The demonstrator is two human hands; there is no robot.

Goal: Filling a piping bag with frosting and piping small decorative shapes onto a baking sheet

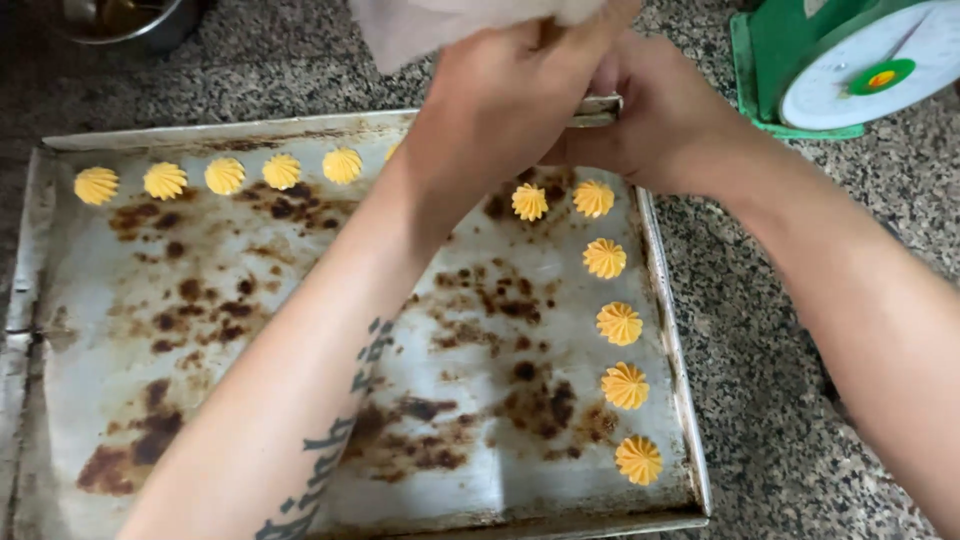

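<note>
Both forearms reach in from the near edge and meet over the far rim of a stained metal baking tray (120,330). The left hand (500,95) is folded into a fist, knuckles toward the camera, its grip clenched tight around the bunched upper part of a pale piping bag (400,30), which runs up out of the top of the view. The left forearm lies slanted across the tray and carries dark lettering near the elbow. The right hand (655,120) sits just behind and beside the left, touching it, fingers curled inward low by the tray's far rim; whether its grip closes on the bag's lower end cannot be told, since the left fist hides it. On the tray lie yellow piped rosettes (620,323): one row along the far edge, broken by the left arm, and one column down the right side. The tray rests on a speckled granite surface (780,440). A green kitchen scale (850,60) with a white dial stands at the far right, and a metal bowl (120,20) at the far left.
</note>
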